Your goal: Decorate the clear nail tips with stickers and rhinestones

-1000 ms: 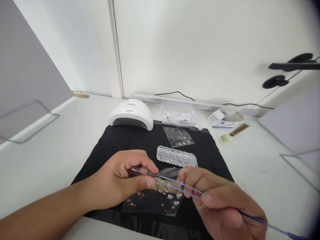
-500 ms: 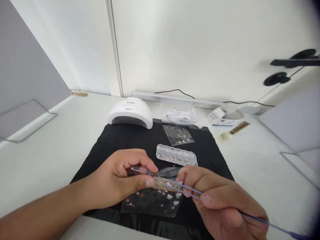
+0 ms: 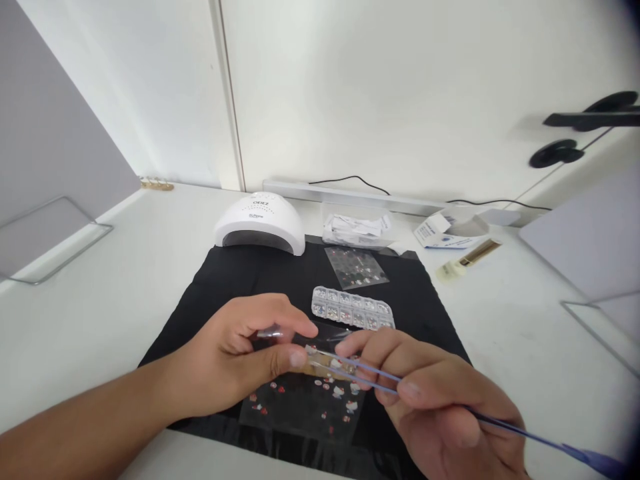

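My left hand [image 3: 240,357] pinches a thin clear plastic film [image 3: 324,335] between thumb and forefinger. In my right hand [image 3: 440,390] are blue-violet tweezers [image 3: 537,440], their prongs pointing left toward my left thumb. A small pale bit [image 3: 311,351] shows by the prong tips; I cannot tell whether they grip it. My right fingertips are close to the film's right side. Under both hands, on a black cloth [image 3: 220,277], lies a clear sticker sheet [image 3: 295,410] with small red and white cartoon stickers, partly hidden by the hands.
Beyond my hands sit a clear compartment case [image 3: 351,307] of tiny gems and another sticker sheet [image 3: 356,267]. A white nail lamp [image 3: 260,220] stands at the back left. A plastic packet [image 3: 357,230], an open box [image 3: 450,233] and a gold-capped bottle [image 3: 470,260] are at the back right.
My right hand has shifted slightly left, with its fingertips nearer my left hand. The film has bent into a different shape. My left hand has barely moved.
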### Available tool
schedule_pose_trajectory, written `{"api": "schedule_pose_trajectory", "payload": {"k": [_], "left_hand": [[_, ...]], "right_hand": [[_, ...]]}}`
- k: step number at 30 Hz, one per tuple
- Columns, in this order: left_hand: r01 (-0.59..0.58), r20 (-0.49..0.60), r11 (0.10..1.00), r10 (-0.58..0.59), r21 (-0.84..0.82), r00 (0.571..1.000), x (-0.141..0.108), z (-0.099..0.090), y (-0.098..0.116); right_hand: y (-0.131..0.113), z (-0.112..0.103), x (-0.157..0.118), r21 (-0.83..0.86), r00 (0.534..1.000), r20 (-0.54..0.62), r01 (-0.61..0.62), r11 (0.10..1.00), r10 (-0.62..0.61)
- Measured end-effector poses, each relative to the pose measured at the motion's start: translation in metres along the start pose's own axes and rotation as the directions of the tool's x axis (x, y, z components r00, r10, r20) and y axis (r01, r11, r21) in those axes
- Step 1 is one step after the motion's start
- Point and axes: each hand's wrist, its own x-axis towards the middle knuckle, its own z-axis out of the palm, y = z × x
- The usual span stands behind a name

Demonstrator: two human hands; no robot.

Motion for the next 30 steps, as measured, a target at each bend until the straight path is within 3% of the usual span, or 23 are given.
{"api": "schedule_pose_trajectory", "payload": {"k": [6,15,30], "left_hand": [[-0.040,-0.044,0.999,0.041,0.036,0.998,0.003,0.001,0.002],[-0.108,-0.081,0.993,0.104,-0.047,0.991,0.001,0.006,0.000],[0.064,-0.128,0.988,-0.082,-0.138,0.988,0.002,0.014,0.005]], "right_hand": [[-0.002,0.003,0.002,0.016,1.000,-0.008,0.008,1.000,-0.008],[0.000,0.001,0.001,-0.053,0.998,-0.044,0.033,0.998,-0.036],[0.001,-0.004,-0.010,-0.087,1.000,0.025,0.000,0.996,0.002]]}}
